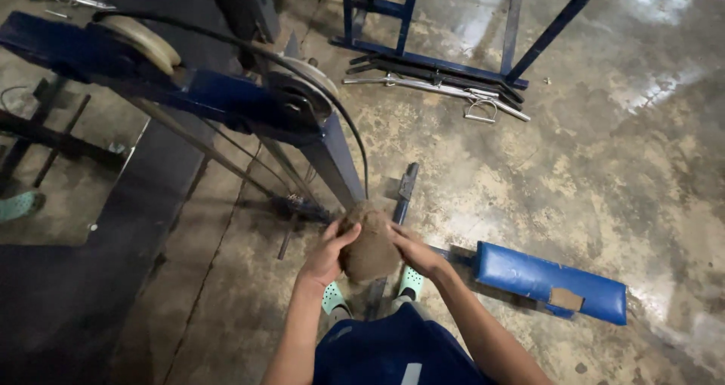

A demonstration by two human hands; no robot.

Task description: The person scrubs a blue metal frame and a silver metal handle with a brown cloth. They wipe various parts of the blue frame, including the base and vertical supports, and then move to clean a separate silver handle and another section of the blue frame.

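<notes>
Stained concrete floor (pixel 574 196) all around, and both hands up on a brown lump in front of the blue machine.

Looking down now: the left hand (pixel 326 255) and right hand (pixel 414 254) are cupped from either side around a rough brown fibrous wad (pixel 370 243), palms turned inward, fingers wrapped over it so the loose stuff seems to hold together. It sits squarely between the two hands, lifted clear of the floor, just below the slanted blue frame (pixel 226 98) and the black cable (pixel 355 140) running over its pulleys (pixel 147 41). Green sandals (pixel 411 281) show underneath. A blue padded rest (pixel 547 279) lies near, to the right; chrome bar handles (pixel 453 92) lie well apart, by the far blue stand.
</notes>
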